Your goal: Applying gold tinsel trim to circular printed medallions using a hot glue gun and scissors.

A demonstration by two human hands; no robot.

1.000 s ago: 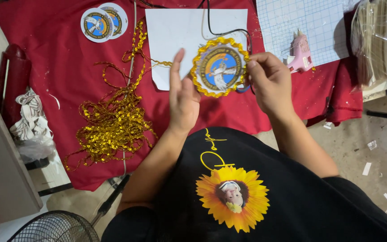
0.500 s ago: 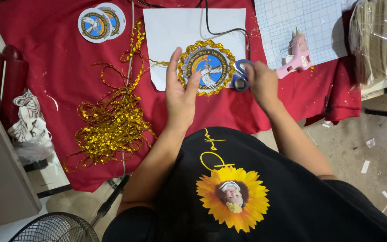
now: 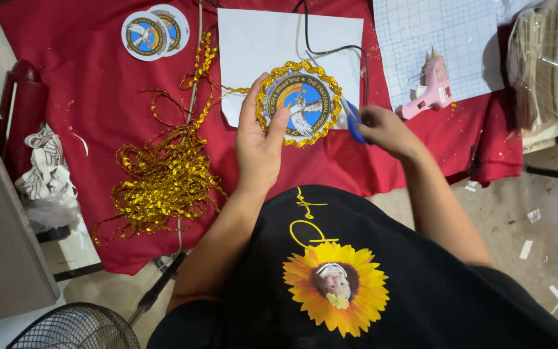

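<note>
My left hand (image 3: 261,143) holds a round emblem disc (image 3: 299,103) edged with gold trim, thumb on its face, above the white sheet (image 3: 259,45). A strand of gold trim runs from the disc's left edge to the pile of gold trim (image 3: 163,178). My right hand (image 3: 385,131) grips blue-handled scissors (image 3: 354,120) right at the disc's right edge. Whether the blades touch the trim is hidden by the hand.
Two more round emblem discs (image 3: 155,31) lie at the back left on the red cloth (image 3: 92,97). A pink glue gun (image 3: 431,87) rests on a gridded mat (image 3: 434,32), its black cord crossing the white sheet. Plastic-wrapped stacks (image 3: 550,58) sit right; a fan (image 3: 75,329) stands below.
The disc has moved left and down toward the table. My right hand let go of the disc's edge, took up the blue scissors and brought them to its right side.
</note>
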